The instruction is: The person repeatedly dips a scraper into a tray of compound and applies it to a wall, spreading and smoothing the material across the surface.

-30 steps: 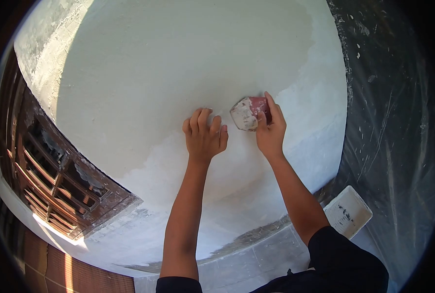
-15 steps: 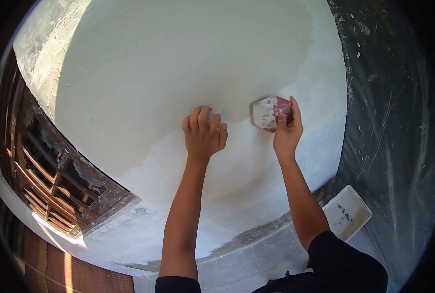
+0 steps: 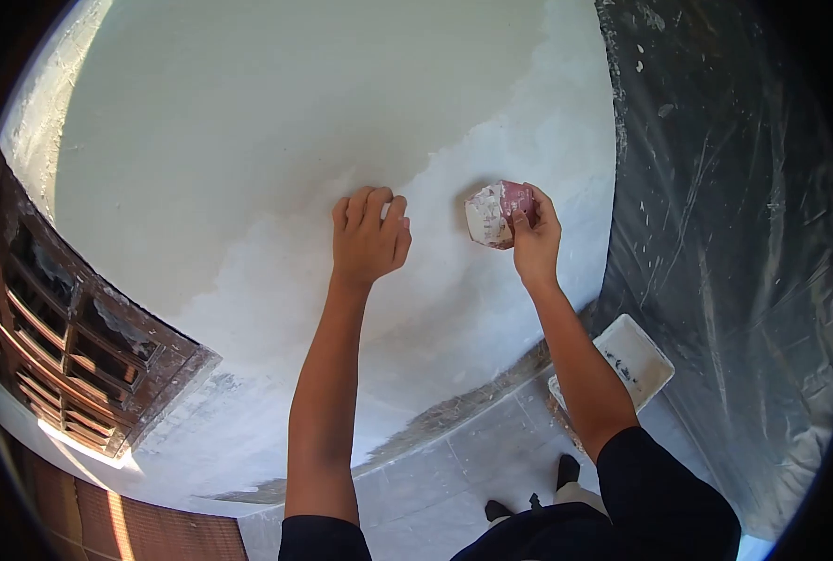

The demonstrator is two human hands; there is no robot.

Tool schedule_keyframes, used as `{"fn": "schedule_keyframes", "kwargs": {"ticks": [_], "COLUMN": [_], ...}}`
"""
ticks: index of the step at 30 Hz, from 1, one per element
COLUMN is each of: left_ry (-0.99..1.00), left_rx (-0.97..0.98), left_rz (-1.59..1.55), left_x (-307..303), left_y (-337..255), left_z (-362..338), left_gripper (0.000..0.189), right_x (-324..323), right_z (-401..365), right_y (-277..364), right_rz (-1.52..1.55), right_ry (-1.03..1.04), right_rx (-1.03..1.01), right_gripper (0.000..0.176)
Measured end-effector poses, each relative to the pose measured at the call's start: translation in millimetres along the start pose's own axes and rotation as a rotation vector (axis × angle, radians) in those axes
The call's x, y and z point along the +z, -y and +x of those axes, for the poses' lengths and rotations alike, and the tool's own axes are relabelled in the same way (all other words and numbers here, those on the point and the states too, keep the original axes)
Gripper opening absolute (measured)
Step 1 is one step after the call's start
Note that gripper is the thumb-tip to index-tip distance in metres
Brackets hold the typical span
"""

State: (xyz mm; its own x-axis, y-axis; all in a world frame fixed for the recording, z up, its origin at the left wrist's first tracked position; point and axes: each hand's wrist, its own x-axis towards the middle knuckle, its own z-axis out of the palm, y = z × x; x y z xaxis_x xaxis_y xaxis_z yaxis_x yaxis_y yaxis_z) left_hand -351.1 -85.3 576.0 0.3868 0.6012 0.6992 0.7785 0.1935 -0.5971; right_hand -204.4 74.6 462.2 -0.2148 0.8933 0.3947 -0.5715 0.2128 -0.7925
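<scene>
My left hand (image 3: 369, 236) is at the white wall (image 3: 491, 318), its fingers bent and pressed together against the surface. A small pale bit shows between the fingers, but I cannot tell what it is. To the right, my right hand (image 3: 538, 241) grips a small pink, many-sided tub (image 3: 517, 201) caked with white paste. The thumb lies on its near side and the fingers wrap behind it. The tub is held tilted, close in front of the wall. Above the hands a greyer, smooth patch (image 3: 276, 103) covers much of the wall.
A brown wooden louvred window (image 3: 108, 346) is set in the wall at left. Dark plastic sheeting (image 3: 716, 215) hangs along the right. Below my right arm, a white tray (image 3: 655, 369) with dark specks sits by the wall's foot. My feet (image 3: 568, 470) stand on grey floor tiles (image 3: 416, 477).
The view has tipped down and swung right, bringing my feet into sight. Against the wall, my left hand has slid right and slightly down. My right hand has gone the same way, still gripping the tub.
</scene>
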Motion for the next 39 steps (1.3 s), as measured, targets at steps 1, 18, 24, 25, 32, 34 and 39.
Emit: {"fn": "schedule_keyframes", "kwargs": {"ticks": [1, 18, 24, 25, 32, 34, 39], "left_ry": [0.007, 0.405, 0.518, 0.529, 0.645, 0.684, 0.726], "left_rx": [-0.007, -0.398, -0.453, -0.449, -0.54, -0.542, -0.547], "left_rz": [-0.021, -0.84, -0.933, -0.949, -1.038, -1.07, -1.097], "left_x": [4.8, 97.2, 106.1, 106.9, 109.8, 109.2, 125.7], "left_y": [-15.0, -300.2, -373.9, -383.3, -437.1, -442.9, -484.1], "left_z": [-4.0, -98.1, -113.4, -115.6, -140.1, -158.2, -188.5], "left_gripper": [0.028, 0.03, 0.03, 0.03, 0.029, 0.028, 0.03], "right_x": [-8.1, -232.4, -302.1, -311.5, -383.1, -392.4, -439.6], "right_z": [-3.4, -54.3, -74.0, -76.6, -94.3, -106.6, -128.8], "right_y": [-1.9, -65.9, -78.0, -78.4, -103.5, -108.8, -130.9], "right_rz": [-0.018, -0.368, -0.452, -0.46, -0.819, -0.935, -1.187], "right_ry": [-0.008, -0.211, -0.21, -0.222, -0.19, -0.17, -0.101], "right_rx": [0.012, 0.324, 0.379, 0.39, 0.427, 0.424, 0.416], "right_gripper": [0.038, 0.027, 0.028, 0.028, 0.026, 0.026, 0.03]}}
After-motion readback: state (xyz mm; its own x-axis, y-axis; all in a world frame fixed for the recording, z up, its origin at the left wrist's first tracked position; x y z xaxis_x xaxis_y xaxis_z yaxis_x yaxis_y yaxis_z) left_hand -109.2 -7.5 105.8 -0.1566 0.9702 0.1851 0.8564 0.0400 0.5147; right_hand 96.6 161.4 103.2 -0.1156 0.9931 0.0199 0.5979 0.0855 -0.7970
